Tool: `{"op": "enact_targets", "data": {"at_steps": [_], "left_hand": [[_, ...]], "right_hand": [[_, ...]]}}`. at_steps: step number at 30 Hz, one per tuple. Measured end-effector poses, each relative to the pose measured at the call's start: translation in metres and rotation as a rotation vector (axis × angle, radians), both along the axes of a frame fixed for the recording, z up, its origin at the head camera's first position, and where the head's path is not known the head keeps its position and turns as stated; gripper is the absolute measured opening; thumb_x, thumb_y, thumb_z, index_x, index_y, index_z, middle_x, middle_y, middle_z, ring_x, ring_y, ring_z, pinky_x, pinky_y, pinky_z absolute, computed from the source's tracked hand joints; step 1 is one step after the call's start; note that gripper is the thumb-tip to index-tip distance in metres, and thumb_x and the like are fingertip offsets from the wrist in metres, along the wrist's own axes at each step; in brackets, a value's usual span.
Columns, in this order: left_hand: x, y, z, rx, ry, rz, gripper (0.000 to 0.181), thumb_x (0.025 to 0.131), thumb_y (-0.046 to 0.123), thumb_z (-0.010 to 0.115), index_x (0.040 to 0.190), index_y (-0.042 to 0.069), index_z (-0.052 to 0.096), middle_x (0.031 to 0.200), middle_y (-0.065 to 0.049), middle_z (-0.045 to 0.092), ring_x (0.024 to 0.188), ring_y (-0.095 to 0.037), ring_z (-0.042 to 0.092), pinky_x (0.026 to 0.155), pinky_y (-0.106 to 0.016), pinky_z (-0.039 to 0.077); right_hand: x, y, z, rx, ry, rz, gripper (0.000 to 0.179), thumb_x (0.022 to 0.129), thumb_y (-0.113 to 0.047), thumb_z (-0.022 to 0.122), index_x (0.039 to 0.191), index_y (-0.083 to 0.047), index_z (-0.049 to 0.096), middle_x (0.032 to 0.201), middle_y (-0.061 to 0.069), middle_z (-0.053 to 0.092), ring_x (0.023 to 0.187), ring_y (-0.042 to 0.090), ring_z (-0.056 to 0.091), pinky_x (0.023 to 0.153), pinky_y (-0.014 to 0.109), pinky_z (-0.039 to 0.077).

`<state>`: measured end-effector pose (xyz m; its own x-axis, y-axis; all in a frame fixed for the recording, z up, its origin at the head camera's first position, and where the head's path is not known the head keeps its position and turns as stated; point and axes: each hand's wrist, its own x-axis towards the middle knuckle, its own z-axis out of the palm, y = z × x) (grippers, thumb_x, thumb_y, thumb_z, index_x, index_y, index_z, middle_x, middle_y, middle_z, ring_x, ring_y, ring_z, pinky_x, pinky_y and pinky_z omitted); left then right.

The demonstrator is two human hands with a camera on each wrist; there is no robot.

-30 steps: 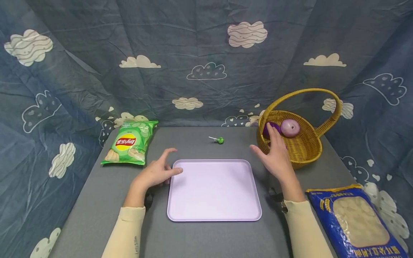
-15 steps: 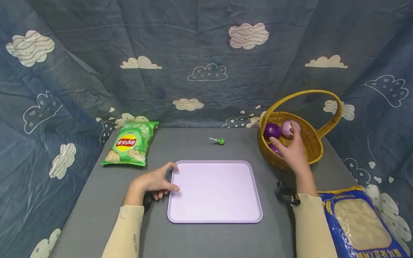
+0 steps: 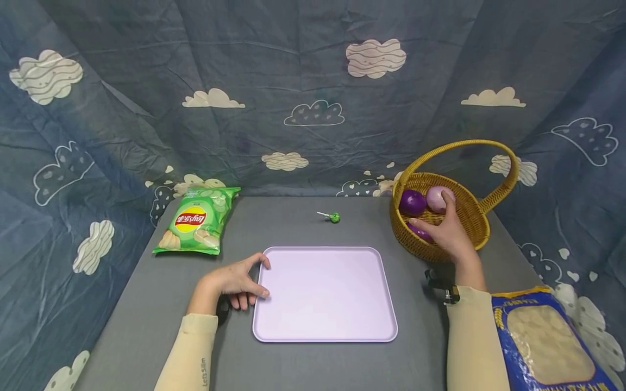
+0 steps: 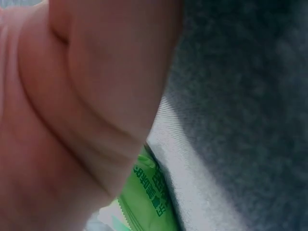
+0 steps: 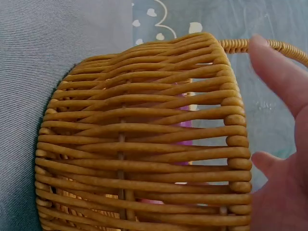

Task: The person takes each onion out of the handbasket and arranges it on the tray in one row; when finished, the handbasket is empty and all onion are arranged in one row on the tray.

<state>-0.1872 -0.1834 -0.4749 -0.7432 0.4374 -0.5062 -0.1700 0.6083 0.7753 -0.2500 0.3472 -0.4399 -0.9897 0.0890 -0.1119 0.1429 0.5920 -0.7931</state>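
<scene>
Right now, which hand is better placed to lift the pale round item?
Probably the right hand: it is over the basket, close to the pale round item; the left hand is at the tray.

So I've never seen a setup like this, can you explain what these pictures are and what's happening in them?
There's no machine here: a person works with two bare hands. The wide picture comes from a camera on their head; the two closer ones, from a camera on each wrist. On the grey table are a pale purple tray, a green chip bag, a green lollipop, a blue bag and a wicker basket holding round purple things, including a paler one. The left hand is at the tray's left edge; the right hand is in the basket, by the paler one. Neither clearly holds anything.
</scene>
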Motion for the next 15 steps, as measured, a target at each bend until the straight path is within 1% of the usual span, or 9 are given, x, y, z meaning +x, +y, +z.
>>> {"op": "enact_targets", "data": {"at_steps": [4, 7, 9, 11, 13, 15], "left_hand": [[0.0003, -0.0004, -0.0007, 0.001, -0.005, 0.006, 0.066, 0.088, 0.025, 0.088, 0.137, 0.026, 0.045, 0.063, -0.004, 0.068, 0.045, -0.013, 0.063, 0.041, -0.026, 0.050], [0.0008, -0.0003, -0.0015, 0.001, -0.007, 0.008, 0.067, 0.087, 0.025, 0.089, 0.138, 0.026, 0.044, 0.063, -0.004, 0.068, 0.045, -0.013, 0.063, 0.041, -0.026, 0.050], [0.0009, -0.0002, -0.0018, 0.001, -0.009, 0.010, 0.068, 0.087, 0.026, 0.089, 0.138, 0.026, 0.044, 0.063, -0.004, 0.068, 0.045, -0.013, 0.063, 0.041, -0.026, 0.050], [0.0008, -0.0001, -0.0019, 0.001, -0.009, 0.012, 0.068, 0.087, 0.026, 0.089, 0.139, 0.026, 0.044, 0.063, -0.004, 0.069, 0.045, -0.013, 0.063, 0.042, -0.026, 0.050], [0.0004, -0.0001, -0.0017, -0.001, -0.010, 0.013, 0.069, 0.087, 0.026, 0.089, 0.139, 0.026, 0.044, 0.064, -0.005, 0.069, 0.045, -0.013, 0.063, 0.042, -0.026, 0.050], [-0.0002, -0.0001, -0.0015, -0.005, -0.008, 0.015, 0.070, 0.086, 0.026, 0.089, 0.139, 0.026, 0.044, 0.064, -0.005, 0.069, 0.045, -0.013, 0.063, 0.042, -0.026, 0.050]], "right_hand": [[-0.0008, 0.0016, -0.0010, -0.002, -0.039, -0.002, 0.129, 0.091, -0.060, 0.077, 0.166, -0.032, -0.025, 0.175, 0.032, -0.003, 0.159, 0.060, 0.010, 0.123, 0.078, 0.020], [-0.0004, 0.0022, -0.0006, 0.005, -0.063, 0.003, 0.131, 0.091, -0.060, 0.077, 0.166, -0.028, -0.025, 0.175, 0.033, -0.003, 0.157, 0.061, 0.014, 0.122, 0.076, 0.026], [-0.0008, 0.0029, -0.0003, 0.012, -0.079, 0.009, 0.131, 0.092, -0.059, 0.077, 0.166, -0.024, -0.025, 0.174, 0.034, -0.004, 0.157, 0.062, 0.014, 0.122, 0.076, 0.026], [-0.0014, 0.0029, 0.0005, 0.025, -0.092, 0.017, 0.132, 0.091, -0.060, 0.077, 0.166, -0.021, -0.024, 0.174, 0.034, -0.005, 0.156, 0.062, 0.013, 0.123, 0.076, 0.026], [-0.0029, 0.0032, 0.0008, 0.032, -0.112, 0.020, 0.132, 0.091, -0.060, 0.077, 0.166, -0.018, -0.023, 0.174, 0.034, -0.006, 0.157, 0.063, 0.010, 0.123, 0.076, 0.023], [-0.0040, 0.0027, 0.0014, 0.050, -0.121, 0.020, 0.133, 0.090, -0.061, 0.077, 0.167, -0.015, -0.021, 0.174, 0.034, -0.003, 0.157, 0.063, 0.011, 0.123, 0.077, 0.022]]}}
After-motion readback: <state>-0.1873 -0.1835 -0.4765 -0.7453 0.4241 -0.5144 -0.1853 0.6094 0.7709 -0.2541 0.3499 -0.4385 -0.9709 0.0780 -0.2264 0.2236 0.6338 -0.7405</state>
